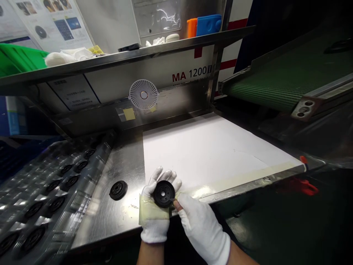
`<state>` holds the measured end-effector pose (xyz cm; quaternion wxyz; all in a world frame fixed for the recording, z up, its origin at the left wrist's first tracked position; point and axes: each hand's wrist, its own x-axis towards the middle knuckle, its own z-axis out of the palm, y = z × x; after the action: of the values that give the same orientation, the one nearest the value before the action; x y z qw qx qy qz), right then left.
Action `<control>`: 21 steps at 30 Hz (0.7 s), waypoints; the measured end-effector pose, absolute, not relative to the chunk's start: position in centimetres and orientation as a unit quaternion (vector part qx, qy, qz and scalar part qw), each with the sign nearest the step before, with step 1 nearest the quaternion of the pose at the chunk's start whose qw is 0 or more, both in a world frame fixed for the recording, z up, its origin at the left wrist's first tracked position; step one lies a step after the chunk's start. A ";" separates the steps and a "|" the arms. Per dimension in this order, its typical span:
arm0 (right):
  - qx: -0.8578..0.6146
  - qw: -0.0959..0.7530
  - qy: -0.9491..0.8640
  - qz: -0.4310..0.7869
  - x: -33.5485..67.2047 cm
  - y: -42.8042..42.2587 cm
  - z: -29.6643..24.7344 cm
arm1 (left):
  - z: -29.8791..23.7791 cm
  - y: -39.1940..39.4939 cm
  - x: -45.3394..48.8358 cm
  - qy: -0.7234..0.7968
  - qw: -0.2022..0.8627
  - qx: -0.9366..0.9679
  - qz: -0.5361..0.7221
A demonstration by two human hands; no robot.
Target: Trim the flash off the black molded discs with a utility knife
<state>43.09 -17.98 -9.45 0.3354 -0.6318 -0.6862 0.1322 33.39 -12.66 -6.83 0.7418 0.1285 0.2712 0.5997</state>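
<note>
A round black plastic part [157,197] with a pale hole in its middle rests on the palm side of my left hand [154,211]. That hand wears a white glove with yellowish tape round the palm, its fingers curled up behind the part. My right hand [202,224], gloved in white with a bare thumb tip, is closed in a pinch at the part's lower right. A thin pointed tool [171,200] sticks out from the pinch and reaches over the part's face; its handle is hidden. Left of my hands, a second black ribbed round part [118,190] lies on the metal table.
Clear plastic trays [82,187] with several black round parts fill the left side. A white sheet [190,154] covers the table's right. Behind rises a metal shelf [138,53] with a green bin [22,59]; a small white fan [143,94] hangs below. A green conveyor [270,86] stands right.
</note>
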 end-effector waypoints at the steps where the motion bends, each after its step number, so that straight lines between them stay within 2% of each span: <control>1: -0.634 0.335 -0.684 0.135 43.3 -17.9 -9.5 | -6.8 -12.8 33.2 0.266 0.755 0.130 0.585; 6: -0.640 0.342 -0.671 0.154 43.5 -18.0 -10.0 | -6.9 -12.6 33.5 0.261 0.738 0.120 0.611; 12: -0.626 0.342 -0.690 0.125 42.2 -18.4 -10.0 | -7.2 -12.6 34.3 0.262 0.665 0.139 0.686; 17: -0.626 0.331 -0.697 0.117 42.9 -18.3 -10.0 | -6.8 -13.1 33.4 0.282 0.735 0.127 0.604; 21: -0.639 0.329 -0.682 0.139 43.4 -18.1 -10.1 | -6.9 -13.0 33.6 0.282 0.731 0.105 0.612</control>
<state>43.40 -18.10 -10.10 0.3285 -0.6386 -0.6818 0.1394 33.56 -12.99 -6.86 0.7312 0.1055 0.2823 0.6120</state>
